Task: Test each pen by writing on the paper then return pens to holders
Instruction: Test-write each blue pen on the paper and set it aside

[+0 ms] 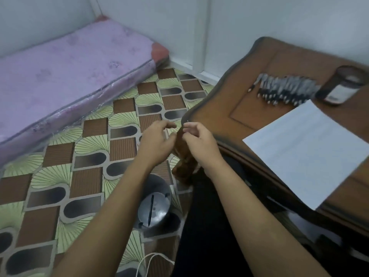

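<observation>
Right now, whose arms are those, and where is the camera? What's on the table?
The camera sits on a person's head and looks down, so the arms are that person's own. The left hand and the right hand meet beside the table edge with fingers curled. It is too blurry to tell whether they hold anything. On the table lie a row of pens, a sheet of paper and a dark holder. On the floor, a metal pot has one black pen in it.

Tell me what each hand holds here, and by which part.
No pen shows in either hand. The left hand is loosely curled and empty; the right hand is curled tighter and blurred, so whether it pinches something small cannot be told.
</observation>
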A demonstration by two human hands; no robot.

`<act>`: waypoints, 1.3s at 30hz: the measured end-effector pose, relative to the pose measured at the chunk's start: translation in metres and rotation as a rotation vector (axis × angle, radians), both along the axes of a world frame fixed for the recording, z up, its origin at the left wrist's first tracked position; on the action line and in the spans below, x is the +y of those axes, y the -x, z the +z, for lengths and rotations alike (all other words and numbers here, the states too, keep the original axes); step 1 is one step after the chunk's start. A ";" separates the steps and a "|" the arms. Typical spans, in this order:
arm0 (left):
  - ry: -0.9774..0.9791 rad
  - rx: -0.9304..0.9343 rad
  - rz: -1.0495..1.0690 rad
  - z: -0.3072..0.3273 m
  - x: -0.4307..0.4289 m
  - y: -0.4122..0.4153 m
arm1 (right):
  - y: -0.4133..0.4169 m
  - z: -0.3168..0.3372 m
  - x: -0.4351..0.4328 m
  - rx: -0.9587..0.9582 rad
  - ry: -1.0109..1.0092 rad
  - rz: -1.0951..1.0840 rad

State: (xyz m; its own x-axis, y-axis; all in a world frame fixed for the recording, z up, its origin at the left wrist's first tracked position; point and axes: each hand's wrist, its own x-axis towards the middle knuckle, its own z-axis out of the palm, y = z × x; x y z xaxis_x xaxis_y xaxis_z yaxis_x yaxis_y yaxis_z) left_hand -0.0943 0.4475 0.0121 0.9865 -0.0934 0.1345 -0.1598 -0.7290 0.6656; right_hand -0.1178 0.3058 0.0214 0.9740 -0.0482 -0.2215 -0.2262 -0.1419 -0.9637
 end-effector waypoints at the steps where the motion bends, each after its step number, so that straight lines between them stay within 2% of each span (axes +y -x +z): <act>1: -0.020 -0.020 -0.046 0.011 -0.011 -0.005 | -0.001 0.007 -0.013 0.009 0.009 -0.009; 4: -0.163 -0.042 -0.197 0.033 -0.048 -0.021 | -0.002 0.025 -0.055 0.070 0.069 -0.042; 7: -0.220 -0.045 -0.315 0.043 -0.088 -0.031 | 0.003 0.035 -0.097 0.097 0.124 -0.126; 13: -0.329 -0.028 -0.588 0.026 -0.175 -0.044 | 0.036 0.036 -0.181 0.114 0.267 -0.254; 16: -0.346 0.006 -0.726 0.007 -0.212 -0.043 | 0.049 0.025 -0.213 0.066 0.418 -0.299; 21: -0.381 -0.064 -0.869 -0.016 -0.256 -0.035 | 0.064 -0.009 -0.252 0.048 0.722 -0.358; 28: -0.439 -0.084 -0.854 -0.032 -0.288 -0.015 | 0.085 -0.035 -0.293 0.082 1.034 -0.232; 39: -0.433 -0.082 -0.714 -0.026 -0.331 0.016 | 0.095 -0.034 -0.340 0.015 0.940 -0.203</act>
State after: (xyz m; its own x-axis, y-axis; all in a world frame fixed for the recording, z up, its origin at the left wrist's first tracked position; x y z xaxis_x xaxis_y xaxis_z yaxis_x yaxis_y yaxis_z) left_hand -0.1102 0.1163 -0.0140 0.6591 -0.7520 0.0112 -0.7158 -0.6226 0.3162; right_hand -0.2129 -0.0343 -0.0127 0.9247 -0.3801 -0.0189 -0.3433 -0.8118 -0.4724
